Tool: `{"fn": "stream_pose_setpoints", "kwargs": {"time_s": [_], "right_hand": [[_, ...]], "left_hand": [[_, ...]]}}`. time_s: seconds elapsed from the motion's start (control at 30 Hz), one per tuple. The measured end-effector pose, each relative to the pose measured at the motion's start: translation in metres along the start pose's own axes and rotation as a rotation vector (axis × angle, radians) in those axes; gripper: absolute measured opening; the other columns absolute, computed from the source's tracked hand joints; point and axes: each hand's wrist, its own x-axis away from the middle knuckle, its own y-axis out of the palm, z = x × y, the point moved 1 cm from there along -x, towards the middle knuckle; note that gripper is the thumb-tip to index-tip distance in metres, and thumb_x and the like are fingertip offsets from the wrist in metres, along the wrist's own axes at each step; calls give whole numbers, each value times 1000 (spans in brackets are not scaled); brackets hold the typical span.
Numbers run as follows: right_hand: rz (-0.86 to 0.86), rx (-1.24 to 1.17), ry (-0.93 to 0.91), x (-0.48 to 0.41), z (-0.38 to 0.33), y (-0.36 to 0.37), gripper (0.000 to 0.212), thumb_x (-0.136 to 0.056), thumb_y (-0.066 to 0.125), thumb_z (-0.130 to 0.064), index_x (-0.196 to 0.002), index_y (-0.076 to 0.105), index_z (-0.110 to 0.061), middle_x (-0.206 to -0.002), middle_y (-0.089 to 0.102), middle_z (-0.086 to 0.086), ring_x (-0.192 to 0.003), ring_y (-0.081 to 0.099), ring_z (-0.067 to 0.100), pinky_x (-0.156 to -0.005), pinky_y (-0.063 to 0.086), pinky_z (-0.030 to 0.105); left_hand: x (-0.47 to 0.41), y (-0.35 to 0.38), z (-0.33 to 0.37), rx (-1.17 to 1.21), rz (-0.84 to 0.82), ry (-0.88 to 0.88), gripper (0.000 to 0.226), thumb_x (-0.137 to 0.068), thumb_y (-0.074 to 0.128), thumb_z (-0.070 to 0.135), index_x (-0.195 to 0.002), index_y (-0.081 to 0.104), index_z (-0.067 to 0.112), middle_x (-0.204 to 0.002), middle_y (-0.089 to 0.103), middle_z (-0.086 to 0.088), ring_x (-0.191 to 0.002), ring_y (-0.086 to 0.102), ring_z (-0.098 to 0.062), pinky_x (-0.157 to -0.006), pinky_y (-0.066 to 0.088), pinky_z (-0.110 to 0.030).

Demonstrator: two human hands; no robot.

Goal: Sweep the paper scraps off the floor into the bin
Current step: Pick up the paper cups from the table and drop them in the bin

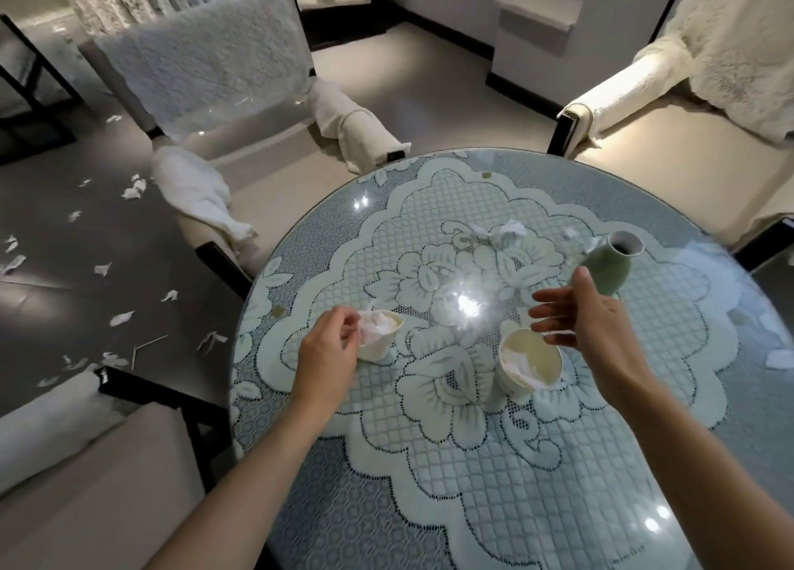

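Hands busy at the tabletop (494, 505) — sweeping not yet begun.

Left hand (328, 354) pinches tissue in a paper cup (382, 333); right hand (588, 316) hovers open. Paper scraps (135, 189) litter the floor (129, 264) left of the tabletop — no broom or bin visible; finding them likely comes next.

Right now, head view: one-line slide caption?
Left hand grips a paper-stuffed cup, right hand open above another cup; scraps litter the floor.

2 cups (529, 362) between vase (606, 268), hands.
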Motion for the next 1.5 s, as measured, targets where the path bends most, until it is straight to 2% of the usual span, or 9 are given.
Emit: {"fn": "stream_pose_setpoints", "kwargs": {"time_s": [0.2,0.3,0.57,0.67,0.73,0.83,1.07,1.3,1.5], "right_hand": [[-32,84,-32,1,8,2,54,-101,27,-43,-87,67,-10,-82,70,11,-74,66,24,-70,51,34],[-51,111,-55,2,14,3,51,-100,30,-43,-88,67,-11,-81,70,11,-75,66,25,-71,53,33],[-38,235,-137,-22,-22,20,42,-99,32,-43,-92,67,-19,-84,68,-2,-78,64,10,-73,50,25],[59,450,-152,-58,-30,37,47,-100,37,-37,-91,65,0,-79,64,2,-69,57,14,-70,45,29],[156,601,-106,-97,-29,49,50,-99,37,-39,-117,60,1,-110,65,13,-98,59,22,-88,44,35],[226,665,161,-160,-16,55,64,-99,33,-46,-146,28,-3,-152,28,20,-139,27,33,-112,25,44],[530,716,517,-225,8,28,73,-97,18,-58,-153,5,-14,-154,-14,26,-144,-14,38,-114,-5,54],[486,595,425,-239,-3,45,83,-100,3,-52,-130,47,11,-138,44,29,-131,38,39,-108,27,44],[36,853,201,-220,0,101,65,-98,24,-55,-128,56,-7,-128,58,17,-123,50,31,-104,40,42]], "left_hand": [[2,9,0,-207,-269,29,55,-93,39,54,-120,59,11,-127,57,-1,-117,44,-12,-95,37,-28],[0,16,-1,-296,-313,33,46,-92,55,27,-135,44,14,-140,44,1,-129,37,-14,-105,35,-30],[-35,39,20,-238,-124,274,38,-80,67,1,-117,60,3,-118,60,-14,-99,64,-30,-81,50,-30],[-52,45,18,-232,-80,390,29,-79,65,16,-105,64,3,-104,63,-10,-85,66,-24,-73,51,-26],[-62,46,13,-217,-92,469,35,-91,47,38,-110,58,10,-106,61,-5,-87,63,-18,-73,51,-24],[-77,51,-3,-177,-114,569,53,-97,18,56,-114,50,17,-114,50,1,-95,49,-11,-75,51,-25],[-103,72,-36,-62,-18,827,46,-93,37,57,-111,51,17,-119,49,-3,-101,49,-18,-81,53,-38],[-112,70,-47,-1,4,814,43,-94,36,54,-109,51,17,-116,49,-2,-99,49,-15,-79,53,-34],[-108,69,-45,54,-15,767,39,-90,45,48,-111,51,16,-119,49,-3,-106,50,-17,-81,55,-36]]}}
